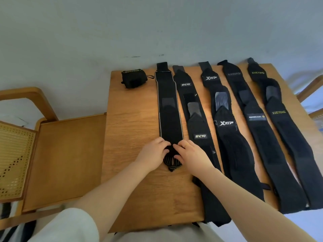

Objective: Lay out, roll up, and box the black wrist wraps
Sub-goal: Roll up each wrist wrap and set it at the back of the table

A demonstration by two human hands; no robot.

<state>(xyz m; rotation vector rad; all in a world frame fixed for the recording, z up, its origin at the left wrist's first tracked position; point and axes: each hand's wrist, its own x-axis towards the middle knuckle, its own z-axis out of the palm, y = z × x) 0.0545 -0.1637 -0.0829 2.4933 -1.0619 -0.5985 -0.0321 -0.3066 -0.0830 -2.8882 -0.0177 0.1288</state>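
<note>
Only both hands' grip on the white-edged wrap (168, 109), unboxed.

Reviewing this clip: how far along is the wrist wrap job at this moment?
Early. Done: one rolled wrap sits at the table's far left corner, and the others lie flat in a row. In hand: the left hand and right hand grip the near end of the white-edged wrap, seemingly starting its roll. Left: the IINCYO, XTEP, MAKERLEAN and XUEYING strips are unrolled. No box is visible.
</note>
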